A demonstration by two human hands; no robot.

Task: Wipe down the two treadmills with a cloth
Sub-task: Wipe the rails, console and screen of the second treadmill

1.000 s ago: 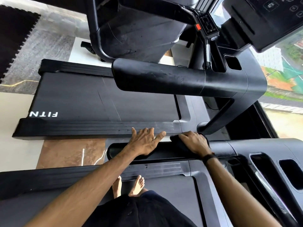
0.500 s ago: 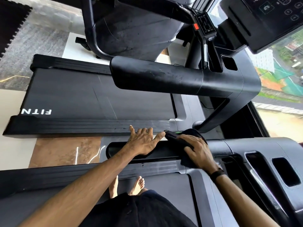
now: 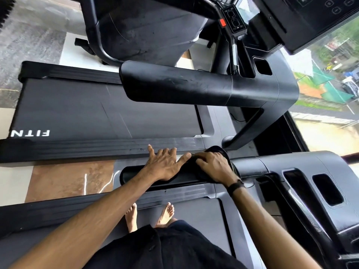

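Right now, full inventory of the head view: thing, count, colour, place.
treadmills: 2, black; one ahead with white FITN lettering, one underfoot
handrail: 1, black, near treadmill, under both hands
far handrail: 1, black, on the treadmill ahead
console: 1, black, top right
stop button: 1, red, top centre
cloth: 1, black, on near handrail
floor: brown and white tile between the decks
wristband: 1, black, right wrist
feet: 2, bare, on near deck
left hand: flat on handrail
right hand: pressing cloth
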